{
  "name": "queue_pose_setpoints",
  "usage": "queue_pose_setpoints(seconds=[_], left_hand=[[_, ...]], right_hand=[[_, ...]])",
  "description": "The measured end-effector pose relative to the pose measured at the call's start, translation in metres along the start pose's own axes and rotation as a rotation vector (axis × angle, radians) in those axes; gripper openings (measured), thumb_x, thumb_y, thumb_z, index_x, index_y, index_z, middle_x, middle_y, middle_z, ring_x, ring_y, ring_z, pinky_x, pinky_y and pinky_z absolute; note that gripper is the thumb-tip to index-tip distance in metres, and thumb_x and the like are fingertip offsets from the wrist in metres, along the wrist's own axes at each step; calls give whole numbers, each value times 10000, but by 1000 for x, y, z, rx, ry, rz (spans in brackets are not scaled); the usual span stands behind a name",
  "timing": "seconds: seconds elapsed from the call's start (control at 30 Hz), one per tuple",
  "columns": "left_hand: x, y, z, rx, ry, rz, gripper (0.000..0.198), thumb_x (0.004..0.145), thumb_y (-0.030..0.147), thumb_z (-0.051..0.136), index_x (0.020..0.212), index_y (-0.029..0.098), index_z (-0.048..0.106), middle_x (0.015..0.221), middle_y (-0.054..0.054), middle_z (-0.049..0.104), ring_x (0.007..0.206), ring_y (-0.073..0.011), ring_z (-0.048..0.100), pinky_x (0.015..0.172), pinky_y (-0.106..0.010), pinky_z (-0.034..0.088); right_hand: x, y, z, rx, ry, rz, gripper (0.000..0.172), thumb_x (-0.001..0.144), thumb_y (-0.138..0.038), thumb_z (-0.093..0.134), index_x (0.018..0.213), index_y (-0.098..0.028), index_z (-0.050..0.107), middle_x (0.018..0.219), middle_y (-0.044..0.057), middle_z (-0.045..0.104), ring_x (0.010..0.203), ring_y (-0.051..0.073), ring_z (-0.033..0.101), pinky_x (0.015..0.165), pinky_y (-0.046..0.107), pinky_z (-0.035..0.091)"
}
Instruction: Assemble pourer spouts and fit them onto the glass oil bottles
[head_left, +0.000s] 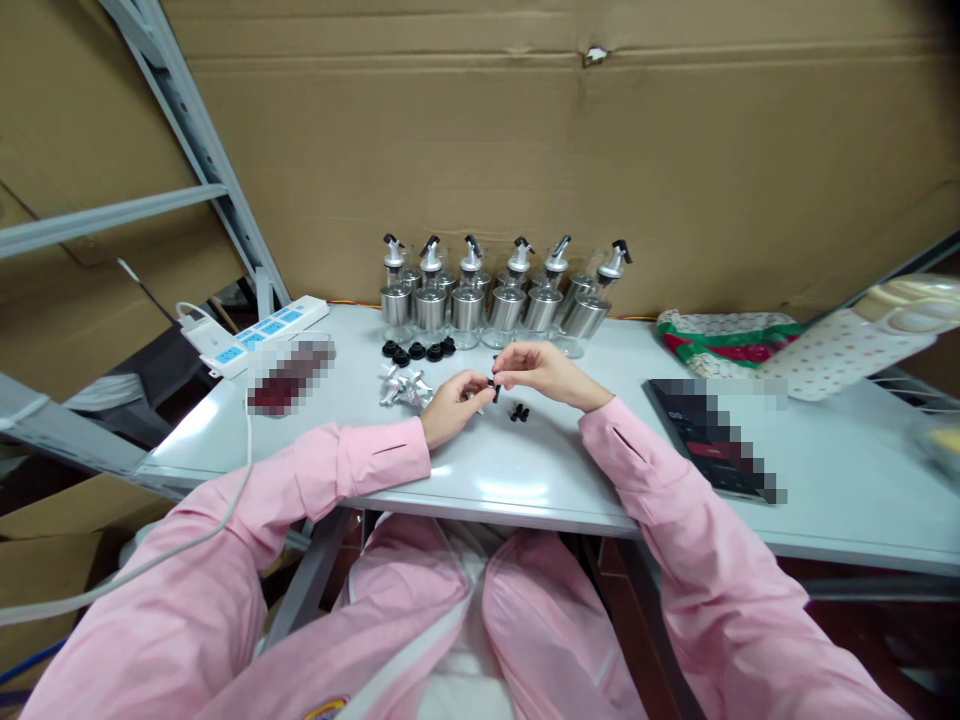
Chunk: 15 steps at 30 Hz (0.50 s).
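Observation:
My left hand [454,408] is closed, with thumb and fingers pinched around what looks like a silver pourer spout [474,397], mostly hidden by the fingers. Against its fingertips, my right hand [541,370] pinches a small black part [496,390]. Several similar small black parts [519,412] lie on the table just below the right hand. Loose silver pourer spouts [405,388] are heaped left of my left hand. Behind them sit several round black stoppers [418,351].
Rows of glass and steel oil bottles [467,310], the front ones with pourers, stand against the cardboard wall [525,150]. A power strip [262,333] and a blurred reddish item [291,378] are left on the table [480,488]. A tablet [709,435] and patterned bag [727,340] lie right.

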<state>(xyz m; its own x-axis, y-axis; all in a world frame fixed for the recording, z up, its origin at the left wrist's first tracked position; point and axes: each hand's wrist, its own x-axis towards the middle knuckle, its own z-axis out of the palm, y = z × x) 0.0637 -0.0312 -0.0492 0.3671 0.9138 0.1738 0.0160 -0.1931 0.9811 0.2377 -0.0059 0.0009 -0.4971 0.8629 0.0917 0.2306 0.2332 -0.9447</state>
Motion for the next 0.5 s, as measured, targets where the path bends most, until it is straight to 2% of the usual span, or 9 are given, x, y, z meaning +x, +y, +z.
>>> queue_pose_setpoints(seconds=[0.13, 0.3, 0.5], left_hand=[[0, 2, 0, -37, -34, 9, 191, 783, 314, 565, 852, 136, 548, 752, 2, 582, 722, -105, 547, 710, -240, 414], [-1, 2, 0, -115, -90, -9, 299, 768, 412, 580, 855, 130, 532, 739, -4, 589, 689, -103, 571, 631, -224, 430], [-3, 3, 1, -209, -85, -42, 381, 695, 462, 650, 812, 125, 518, 775, -14, 587, 675, -114, 587, 597, -242, 480]], right_hand=[[-1, 0, 2, 3, -35, -30, 250, 644, -358, 711, 720, -145, 604, 589, -4, 628, 566, 102, 561, 580, 247, 435], [-2, 2, 3, 6, -71, -35, 255, 673, -373, 694, 735, -143, 603, 602, 7, 643, 589, 125, 601, 587, 258, 441], [0, 2, 6, 28, -35, -37, 265, 620, -357, 740, 690, -129, 627, 543, -6, 615, 519, 93, 538, 537, 235, 420]])
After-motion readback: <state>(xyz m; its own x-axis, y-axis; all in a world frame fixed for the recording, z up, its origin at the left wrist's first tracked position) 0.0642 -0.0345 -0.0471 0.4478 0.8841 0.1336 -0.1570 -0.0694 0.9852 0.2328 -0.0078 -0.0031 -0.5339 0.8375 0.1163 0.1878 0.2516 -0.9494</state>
